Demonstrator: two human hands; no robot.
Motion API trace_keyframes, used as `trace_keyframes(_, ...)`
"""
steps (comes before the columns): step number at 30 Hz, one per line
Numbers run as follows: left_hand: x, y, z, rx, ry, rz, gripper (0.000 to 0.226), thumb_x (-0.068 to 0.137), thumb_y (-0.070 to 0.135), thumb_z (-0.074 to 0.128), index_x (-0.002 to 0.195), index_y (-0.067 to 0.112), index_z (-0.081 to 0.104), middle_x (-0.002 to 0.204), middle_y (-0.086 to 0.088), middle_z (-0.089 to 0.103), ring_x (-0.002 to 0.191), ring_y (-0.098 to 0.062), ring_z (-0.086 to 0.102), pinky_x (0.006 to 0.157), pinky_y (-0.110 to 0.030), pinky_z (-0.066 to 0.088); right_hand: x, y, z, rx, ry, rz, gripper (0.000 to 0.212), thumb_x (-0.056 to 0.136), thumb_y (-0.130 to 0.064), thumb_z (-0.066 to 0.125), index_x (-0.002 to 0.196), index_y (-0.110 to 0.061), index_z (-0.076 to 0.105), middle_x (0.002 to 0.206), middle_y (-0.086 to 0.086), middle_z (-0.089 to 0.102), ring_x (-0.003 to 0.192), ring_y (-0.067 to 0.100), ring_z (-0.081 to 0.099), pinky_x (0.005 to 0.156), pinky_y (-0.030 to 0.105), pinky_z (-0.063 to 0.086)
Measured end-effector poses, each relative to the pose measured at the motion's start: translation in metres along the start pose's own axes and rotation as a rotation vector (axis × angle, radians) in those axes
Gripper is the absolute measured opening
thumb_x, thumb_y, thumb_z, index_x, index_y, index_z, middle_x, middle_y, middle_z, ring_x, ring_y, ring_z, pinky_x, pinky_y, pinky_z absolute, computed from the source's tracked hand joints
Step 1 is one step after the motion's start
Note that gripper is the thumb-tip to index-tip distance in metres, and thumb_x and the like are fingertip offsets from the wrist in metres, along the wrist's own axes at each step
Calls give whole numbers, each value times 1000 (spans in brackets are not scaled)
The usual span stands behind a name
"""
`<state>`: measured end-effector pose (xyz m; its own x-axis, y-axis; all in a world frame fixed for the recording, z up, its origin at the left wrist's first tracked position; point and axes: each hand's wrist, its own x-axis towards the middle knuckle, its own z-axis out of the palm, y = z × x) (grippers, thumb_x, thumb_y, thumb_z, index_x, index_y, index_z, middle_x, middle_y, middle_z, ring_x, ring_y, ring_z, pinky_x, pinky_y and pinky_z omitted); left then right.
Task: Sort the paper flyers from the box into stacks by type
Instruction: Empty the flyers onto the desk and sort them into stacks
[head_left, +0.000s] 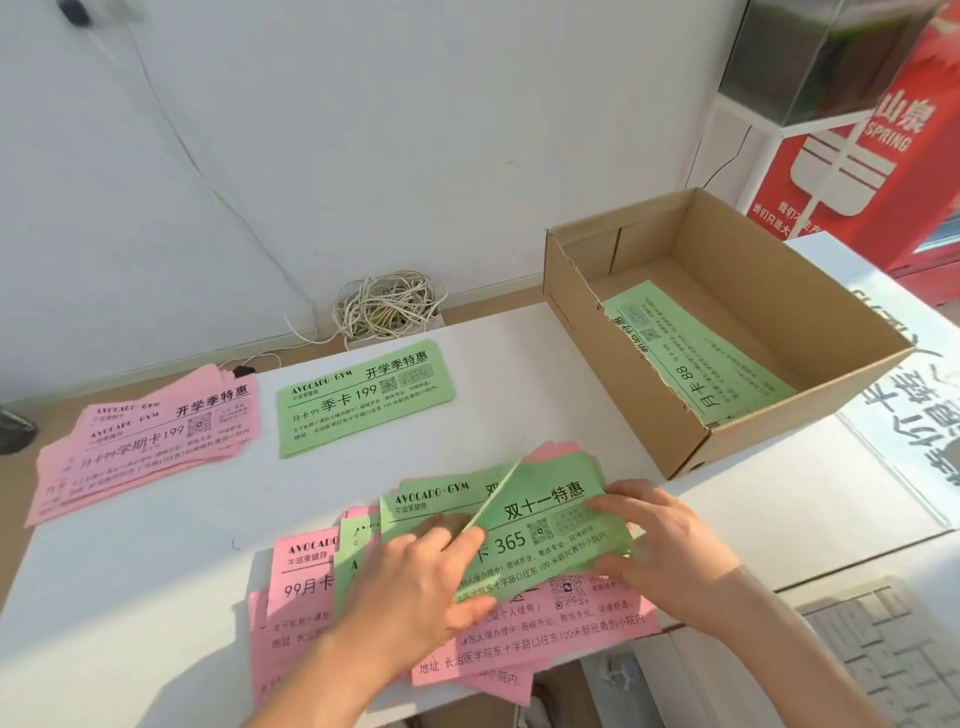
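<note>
A mixed pile of pink and green flyers (447, 618) lies at the near edge of the white table (156, 571). On top of it my left hand (415, 582) and my right hand (660, 540) both pinch a green flyer (540, 525), one at each end, lifted slightly off the pile. A fanned pink stack (145, 441) sits at the far left. A neat green stack (363, 397) lies to its right. The open cardboard box (649, 415) at the right holds green flyers (691, 353).
A tangle of white cable (387, 306) lies behind the table by the wall. A red sign (857, 171) and a dark-topped stand are at the far right. A large white sheet with big characters (904, 395) lies right of the box.
</note>
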<state>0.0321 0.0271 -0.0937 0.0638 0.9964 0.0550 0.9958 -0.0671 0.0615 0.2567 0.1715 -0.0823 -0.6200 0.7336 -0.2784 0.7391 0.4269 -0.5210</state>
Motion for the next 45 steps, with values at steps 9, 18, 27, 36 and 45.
trace_keyframes(9,6,7,-16,-113,-56,-83,61,88,58,29,136,22,37,78,11,55,62,-5,53,58,-14,46,8,2,11,151,316,14,20,87,-37,62,91,-23,75,96,-14,64,89,9,58,72,15,39)
trace_keyframes(18,10,12,-36,-231,-209,-34,76,99,33,39,131,63,-23,154,-9,22,41,-4,38,46,-15,48,9,-17,5,319,500,51,21,88,-38,60,96,-26,74,94,-13,67,81,-1,56,67,9,36)
trace_keyframes(27,14,5,-23,14,-135,21,59,92,63,27,133,26,47,90,0,62,74,-15,61,61,-24,52,19,-17,-34,20,610,254,40,96,-37,48,132,-22,39,94,8,72,86,35,63,71,39,46)
trace_keyframes(36,12,2,-22,-74,-67,-73,46,90,39,24,128,26,49,65,6,59,52,-15,57,46,-29,51,29,4,-83,-66,906,239,23,97,-24,47,105,-7,59,78,24,66,70,43,59,61,39,38)
trace_keyframes(45,9,-19,-16,-382,102,-179,75,89,1,53,146,39,24,97,-15,67,38,-6,44,40,-10,45,40,17,-72,-49,771,419,30,98,-26,39,109,-7,60,91,24,65,85,40,56,68,38,36)
